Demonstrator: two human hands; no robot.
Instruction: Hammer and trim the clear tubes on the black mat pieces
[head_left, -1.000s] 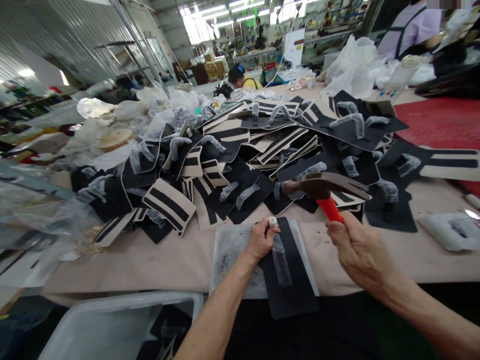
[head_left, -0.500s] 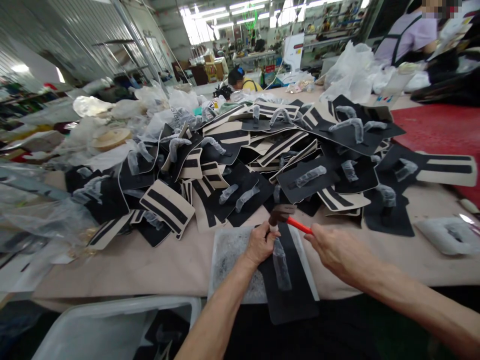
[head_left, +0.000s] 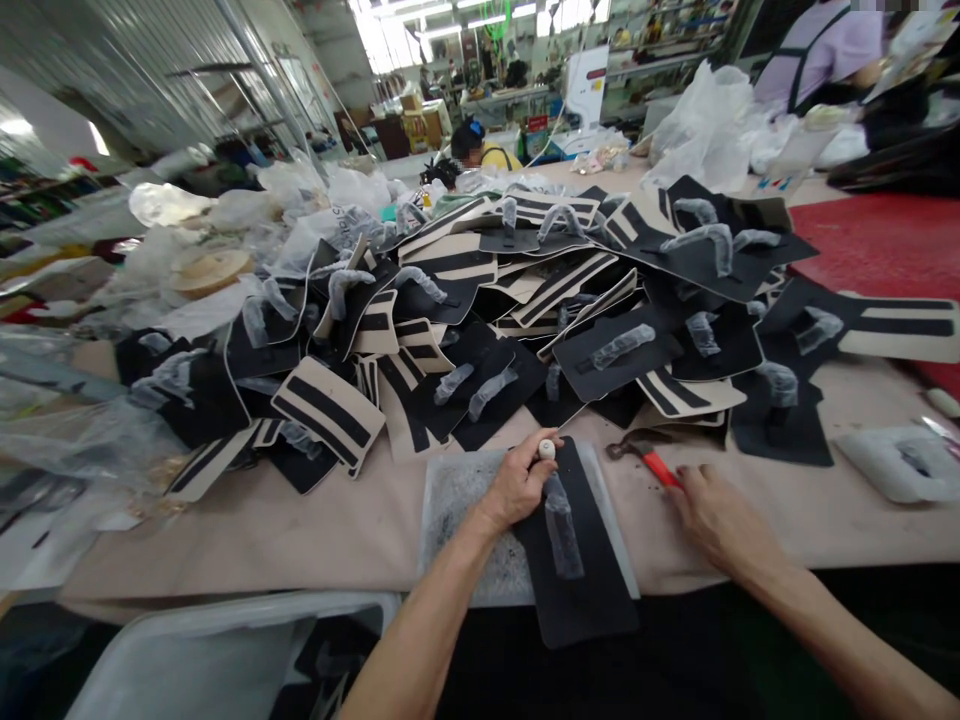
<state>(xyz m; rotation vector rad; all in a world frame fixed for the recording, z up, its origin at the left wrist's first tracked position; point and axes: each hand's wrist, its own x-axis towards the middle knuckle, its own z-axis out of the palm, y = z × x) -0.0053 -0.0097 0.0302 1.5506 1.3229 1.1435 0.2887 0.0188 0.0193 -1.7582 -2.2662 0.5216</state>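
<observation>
My left hand (head_left: 521,480) is closed around a short, upright hand tool with a round white end (head_left: 547,450); its lower part is hidden. Beneath it lies a black panel (head_left: 592,590) with a plastic-wrapped strap (head_left: 562,530) along its middle. The panel rests on a pale, scuffed board (head_left: 469,520) and overhangs the table's front edge. To the right, my right hand (head_left: 716,515) grips the red handle of a hammer (head_left: 660,465), its metal head low over the table beside the board. Whether the hammer touches the table is unclear.
Behind my hands, black panels with cream-and-black striped backs (head_left: 330,415) form a wide heap. A plastic bin (head_left: 247,610) with similar panels stands at lower left. Clear plastic bags (head_left: 701,120) crowd the back, and a wrapped bundle (head_left: 896,465) lies at right. Other people are farther off.
My right hand has brought the hammer from above the white-ended tool down and to the right, beside the board. My left hand still holds the tool at about the same spot.
</observation>
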